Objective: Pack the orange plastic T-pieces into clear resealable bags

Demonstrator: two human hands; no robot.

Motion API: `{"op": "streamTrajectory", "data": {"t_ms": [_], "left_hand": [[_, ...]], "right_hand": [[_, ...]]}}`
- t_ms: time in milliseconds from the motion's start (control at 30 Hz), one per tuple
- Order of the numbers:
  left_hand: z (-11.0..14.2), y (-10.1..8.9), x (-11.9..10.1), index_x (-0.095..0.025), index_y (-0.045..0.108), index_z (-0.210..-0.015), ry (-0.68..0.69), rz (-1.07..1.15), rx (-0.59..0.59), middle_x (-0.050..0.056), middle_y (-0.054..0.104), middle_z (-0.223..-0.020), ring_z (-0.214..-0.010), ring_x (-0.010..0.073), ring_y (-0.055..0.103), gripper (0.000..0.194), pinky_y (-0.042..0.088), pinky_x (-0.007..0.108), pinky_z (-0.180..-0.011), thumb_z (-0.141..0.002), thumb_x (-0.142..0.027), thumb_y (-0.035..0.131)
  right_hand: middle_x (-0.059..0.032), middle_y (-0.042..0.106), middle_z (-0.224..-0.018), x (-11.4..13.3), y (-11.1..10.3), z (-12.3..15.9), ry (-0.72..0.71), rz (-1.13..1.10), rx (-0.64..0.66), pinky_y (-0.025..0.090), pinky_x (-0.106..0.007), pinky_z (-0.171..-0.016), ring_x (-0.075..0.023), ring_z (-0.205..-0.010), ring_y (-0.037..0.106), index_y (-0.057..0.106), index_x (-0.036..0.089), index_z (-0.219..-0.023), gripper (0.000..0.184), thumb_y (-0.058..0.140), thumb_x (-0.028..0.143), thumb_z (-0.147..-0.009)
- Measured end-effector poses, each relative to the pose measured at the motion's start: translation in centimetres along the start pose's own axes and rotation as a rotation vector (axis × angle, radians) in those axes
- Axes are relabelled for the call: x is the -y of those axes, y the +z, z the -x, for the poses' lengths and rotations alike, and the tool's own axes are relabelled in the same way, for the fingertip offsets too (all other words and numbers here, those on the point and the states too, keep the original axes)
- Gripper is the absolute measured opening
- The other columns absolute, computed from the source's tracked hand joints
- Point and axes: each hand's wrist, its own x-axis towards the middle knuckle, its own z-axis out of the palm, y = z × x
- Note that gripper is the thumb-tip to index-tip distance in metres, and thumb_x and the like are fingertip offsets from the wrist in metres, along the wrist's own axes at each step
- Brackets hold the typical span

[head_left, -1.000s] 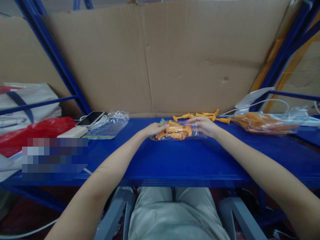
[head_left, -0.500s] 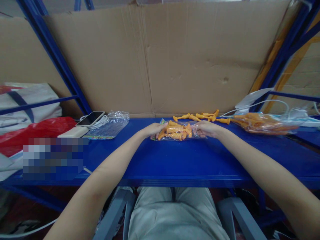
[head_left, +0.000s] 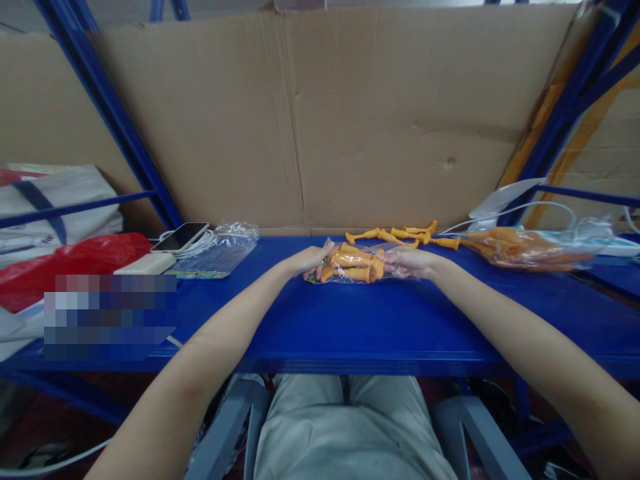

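Observation:
A clear plastic bag (head_left: 361,281) with several orange plastic pieces (head_left: 353,257) inside is held low over the blue table (head_left: 350,320). The pieces look like small boots or legs. My left hand (head_left: 315,260) grips the bag's left end, thumb on top. At the other end, my right hand (head_left: 413,260) is closed on the bag, its fingers partly behind the film. Just behind the bag lie several loose orange pieces (head_left: 400,233) of the same shape.
Further right sits another clear bag of orange pieces (head_left: 525,250). To the left are flat clear bags (head_left: 225,250), a phone (head_left: 181,237) with a white cable, a white box (head_left: 145,265) and a red plastic bag (head_left: 80,267). A cardboard panel (head_left: 375,120) stands behind.
The orange pieces inside the bag have shifted and now lie more lengthwise, closer together. Both hands stay at the bag's ends, the right one slightly farther right.

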Motion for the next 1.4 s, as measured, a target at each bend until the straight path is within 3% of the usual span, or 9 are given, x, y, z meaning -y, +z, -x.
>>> {"op": "streamTrajectory", "data": {"t_ms": [167,300,567,767,967,1067,1167,1267,1400], "left_hand": [[-0.2,-0.1,0.3,-0.007,0.058,-0.121,0.005,-0.02,-0.009,0.002,0.057,-0.046,-0.031,0.0097,0.036,0.081,0.032,0.023,-0.039,-0.087,-0.071,0.023],[-0.4,-0.1,0.6,-0.009,0.061,-0.115,0.018,-0.028,-0.027,0.001,0.057,-0.046,-0.029,0.0087,0.035,0.073,0.03,0.022,-0.037,-0.088,-0.068,0.028],[-0.5,0.0,0.5,-0.012,0.064,-0.098,0.05,-0.094,-0.041,-0.001,0.057,-0.045,-0.029,0.0086,0.037,0.056,0.031,0.021,-0.035,-0.088,-0.061,0.04],[-0.8,0.0,0.7,-0.013,0.065,-0.089,0.105,-0.221,-0.094,-0.001,0.056,-0.043,-0.031,0.0099,0.041,0.048,0.034,0.021,-0.038,-0.091,-0.052,0.038],[-1.2,-0.2,0.5,-0.014,0.064,-0.113,0.154,-0.442,-0.391,0.006,0.069,-0.08,-0.078,0.0207,0.065,0.047,0.046,0.025,-0.07,-0.083,-0.049,0.054],[-1.6,-0.2,0.8,-0.016,0.062,-0.117,0.297,-0.466,-0.396,0.008,0.067,-0.096,-0.094,0.0223,0.062,0.042,0.045,0.03,-0.084,-0.084,-0.039,0.053],[-2.2,-0.1,1.4,-0.019,0.067,-0.108,0.512,-0.467,-0.408,0.009,0.061,-0.116,-0.112,0.0219,0.054,0.029,0.039,0.035,-0.099,-0.083,-0.027,0.054],[-2.7,0.0,1.9,-0.02,0.07,-0.098,0.585,-0.465,-0.39,0.009,0.054,-0.128,-0.121,0.022,0.047,0.023,0.033,0.04,-0.105,-0.084,-0.023,0.052],[-2.9,0.0,2.2,-0.02,0.071,-0.092,0.565,-0.465,-0.375,0.008,0.056,-0.127,-0.121,0.0218,0.048,0.02,0.033,0.04,-0.105,-0.086,-0.027,0.053]], "right_hand": [[0.0016,0.051,-0.05,-0.4,0.2,-0.5,0.029,-0.021,-0.067,0.025,-0.015,-0.034,-0.0025,-0.039,0.036,0.05,0.015,-0.065,0.028,0.064,0.035,-0.08],[-0.0026,0.055,-0.048,-0.3,0.3,-0.6,0.07,0.061,-0.105,0.026,-0.017,-0.034,-0.004,-0.037,0.037,0.052,0.015,-0.061,0.032,0.057,0.034,-0.086],[-0.0013,0.049,-0.038,0.1,0.8,0.0,0.075,0.263,-0.16,0.026,-0.019,-0.034,-0.0065,-0.035,0.036,0.052,0.017,-0.054,0.042,0.05,0.04,-0.089],[0.0001,0.048,-0.04,0.1,0.8,0.0,0.096,0.236,-0.163,0.027,-0.019,-0.035,-0.0061,-0.034,0.036,0.05,0.017,-0.054,0.041,0.057,0.043,-0.084],[0.0009,0.049,-0.043,0.5,0.0,-0.1,0.065,-0.049,-0.229,0.028,-0.018,-0.036,-0.0064,-0.034,0.038,0.052,0.017,-0.061,0.039,0.043,0.038,-0.093],[-0.0025,0.055,-0.049,1.0,-0.5,0.3,0.062,-0.131,-0.195,0.033,-0.019,-0.04,-0.0085,-0.039,0.045,0.054,0.017,-0.064,0.048,0.032,0.046,-0.095],[-0.0049,0.059,-0.056,1.3,-0.7,0.7,0.013,-0.142,-0.158,0.037,-0.021,-0.043,-0.0106,-0.044,0.05,0.056,0.016,-0.065,0.057,0.024,0.054,-0.094],[-0.0054,0.063,-0.065,1.3,-0.5,1.0,-0.072,-0.103,-0.14,0.04,-0.022,-0.047,-0.0115,-0.053,0.053,0.059,0.016,-0.068,0.05,0.037,0.054,-0.091],[-0.0047,0.064,-0.076,1.1,-0.6,1.3,-0.173,0.105,-0.14,0.043,-0.023,-0.057,-0.0114,-0.064,0.055,0.065,0.016,-0.07,0.022,0.069,0.037,-0.072]]}}
